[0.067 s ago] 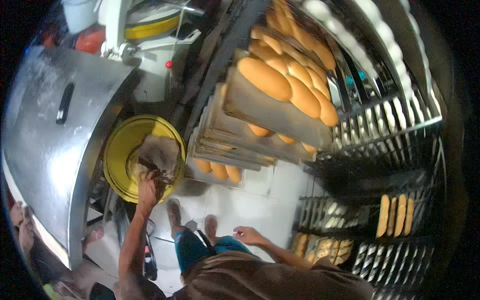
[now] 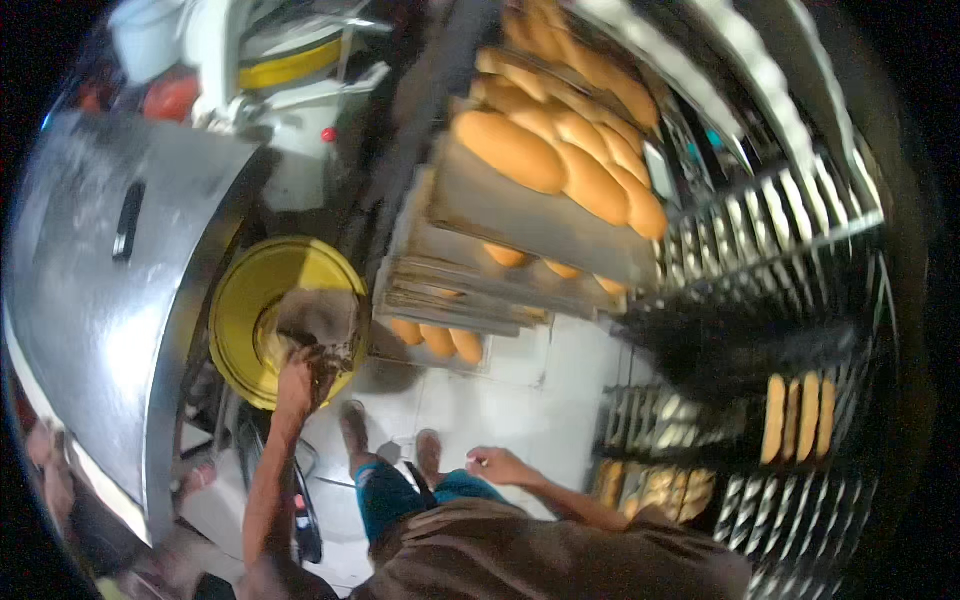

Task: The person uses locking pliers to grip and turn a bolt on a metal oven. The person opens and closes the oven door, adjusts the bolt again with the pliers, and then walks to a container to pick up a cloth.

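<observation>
My left hand [image 2: 300, 380] is closed on one end of a greyish-beige cloth [image 2: 318, 315] with dark stains near the grip. The cloth hangs in the mouth of a round yellow bucket [image 2: 232, 300], which stands on the floor by a metal table. How far down the cloth reaches inside cannot be made out. My right hand [image 2: 500, 466] is beside my right thigh, fingers curled in together. A small pale spot shows at its fingertips, too blurred to name.
Stacked trays [image 2: 500, 205] of long golden bread rolls [image 2: 510, 150] stand ahead. Dark racks with pale dough pieces [image 2: 765, 215] and baked loaves [image 2: 800, 418] rise on the right. The metal table [image 2: 110, 290] fills the left; another person's hand [image 2: 50, 455] is at its near edge.
The whole view has shifted a little. Both hands keep nearly the same place, the left still gripping the cloth over the bucket.
</observation>
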The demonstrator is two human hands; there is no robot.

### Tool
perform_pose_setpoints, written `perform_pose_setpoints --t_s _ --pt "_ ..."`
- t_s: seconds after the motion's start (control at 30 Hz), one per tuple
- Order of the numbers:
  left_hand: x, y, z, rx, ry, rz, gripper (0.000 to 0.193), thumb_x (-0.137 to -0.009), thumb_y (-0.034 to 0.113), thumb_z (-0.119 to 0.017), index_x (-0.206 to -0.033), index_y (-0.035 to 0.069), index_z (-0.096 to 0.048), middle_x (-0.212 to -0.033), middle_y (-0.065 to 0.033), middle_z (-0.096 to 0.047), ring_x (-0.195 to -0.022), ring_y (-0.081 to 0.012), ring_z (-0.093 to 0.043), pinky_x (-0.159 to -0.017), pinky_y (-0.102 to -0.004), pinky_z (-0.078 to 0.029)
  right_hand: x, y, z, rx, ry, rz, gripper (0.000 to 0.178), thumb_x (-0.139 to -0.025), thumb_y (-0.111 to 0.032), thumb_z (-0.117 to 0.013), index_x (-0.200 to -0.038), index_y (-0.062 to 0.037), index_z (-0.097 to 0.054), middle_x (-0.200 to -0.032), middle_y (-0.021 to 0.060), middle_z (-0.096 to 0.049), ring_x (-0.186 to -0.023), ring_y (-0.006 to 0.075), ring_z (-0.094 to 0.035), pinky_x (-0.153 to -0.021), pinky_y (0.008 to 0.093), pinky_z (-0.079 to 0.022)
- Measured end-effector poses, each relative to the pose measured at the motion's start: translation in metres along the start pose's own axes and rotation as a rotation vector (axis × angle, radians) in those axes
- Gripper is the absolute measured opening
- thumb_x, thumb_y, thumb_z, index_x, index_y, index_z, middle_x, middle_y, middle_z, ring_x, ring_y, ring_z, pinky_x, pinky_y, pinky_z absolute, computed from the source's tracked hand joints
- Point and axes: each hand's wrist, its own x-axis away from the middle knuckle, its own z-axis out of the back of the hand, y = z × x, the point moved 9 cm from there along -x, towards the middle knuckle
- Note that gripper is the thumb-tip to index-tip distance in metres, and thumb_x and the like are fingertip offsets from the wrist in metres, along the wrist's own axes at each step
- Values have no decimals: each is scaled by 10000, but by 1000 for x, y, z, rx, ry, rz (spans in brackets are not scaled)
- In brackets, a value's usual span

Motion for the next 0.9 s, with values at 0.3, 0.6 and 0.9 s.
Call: perform_pose_setpoints --t_s 0.3,0.6,0.9 --pt "56 198 46 833 -124 229 343 -979 204 -637 -1255 0 -638 -1051 -133 -700 -934 -184 -646 -840 -328 -517 -4 -80 35 -963 -48 338 682 -908 -260 -695 -1496 -52 -419 -1454 120 -546 -1335 250 -494 -1113 424 -421" --pt "52 241 -64 1034 -617 286 528 -1080 397 -434 -1391 -15 -540 -1262 -138 -614 -1141 -262 -612 -1002 -400 -492 64 -42 23 -1536 -472 567 695 -900 -415 -735 -1423 -14 -514 -1375 94 -628 -1204 227 -607 -1063 410 -460" --pt "19 303 -43 784 -215 6 437 -1042 188 -548 -1429 4 -466 -1359 -143 -564 -1221 -233 -536 -1058 -361 -417 174 -53 120 -1351 143 298 663 -923 -288 -729 -1469 -27 -458 -1440 128 -537 -1341 284 -482 -1142 447 -368"
